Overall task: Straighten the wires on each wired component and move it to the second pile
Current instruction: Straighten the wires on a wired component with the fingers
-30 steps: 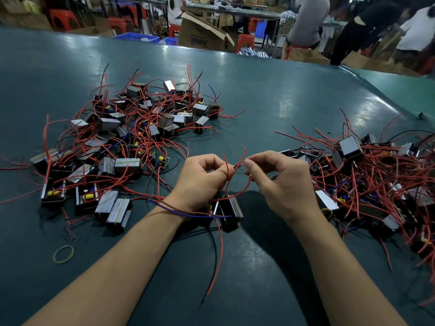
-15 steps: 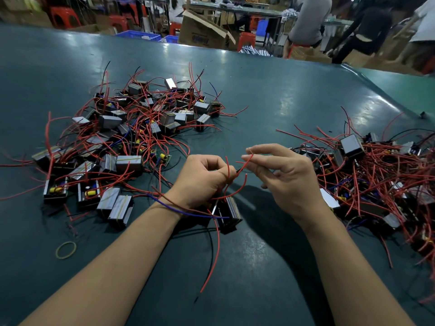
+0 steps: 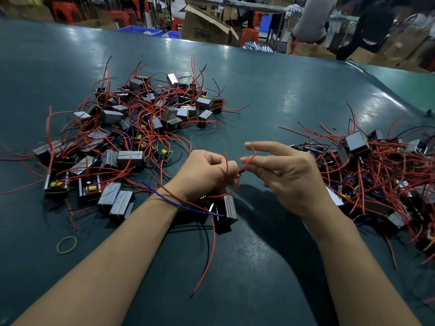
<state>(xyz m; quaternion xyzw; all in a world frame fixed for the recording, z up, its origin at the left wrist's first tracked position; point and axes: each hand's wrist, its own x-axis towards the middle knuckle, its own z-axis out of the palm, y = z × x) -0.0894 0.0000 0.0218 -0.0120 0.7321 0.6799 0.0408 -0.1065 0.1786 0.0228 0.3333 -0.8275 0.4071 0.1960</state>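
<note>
My left hand [image 3: 207, 175] is curled in a tight grip round the red wires [image 3: 227, 168] where they rise from the wired component [image 3: 224, 212], which sits on the bench [image 3: 270, 109] just under and in front of that wrist, between the two piles. My right hand [image 3: 289, 175] is spread, fingers [image 3: 263, 147] nearly straight; one red wire's tip lies against them, but I cannot tell whether I am pinching it.

What could go wrong, as I judge it: the blue wire [image 3: 179, 203] lies across my left wrist, so lifting the component could snag it or tug it sideways. The loose red lead [image 3: 211, 250] trailing toward me could drag across the bench and bend again. A hard pull with my right hand could strain a wire at its root, since the left grip holds the bundle close to the body.

The component's long axis runs roughly away from me, tilted slightly right, ribbed side facing right. The held wires point up and away; the trailing lead points back at me.
</note>
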